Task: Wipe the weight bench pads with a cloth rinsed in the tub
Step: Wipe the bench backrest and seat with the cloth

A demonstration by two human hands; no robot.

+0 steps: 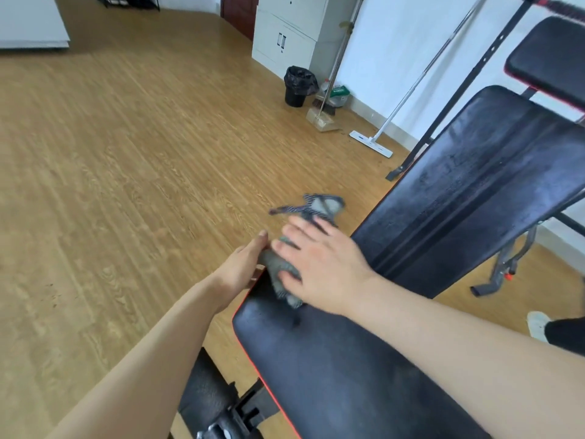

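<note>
A grey cloth (281, 270) with a blue striped edge lies bunched at the far left corner of the black seat pad (332, 375) of the weight bench. My right hand (319, 264) lies flat over the cloth with straight fingers, pressing it on the pad. My left hand (242, 267) is at the pad's left edge beside the cloth, its fingers curled over the edge. The inclined back pad (474, 185) rises to the right and looks wet and streaked. A smaller black pad (550, 58) sits above it. No tub is in view.
Wooden floor (126, 169) spreads to the left. By the far wall stand a black bin (297, 87), a broom with dustpan (323, 118), a flat mop (373, 142) and a white cabinet (285, 36). A foam roller (205, 397) sticks out at the bench's near end. A shoe (538, 324) shows at right.
</note>
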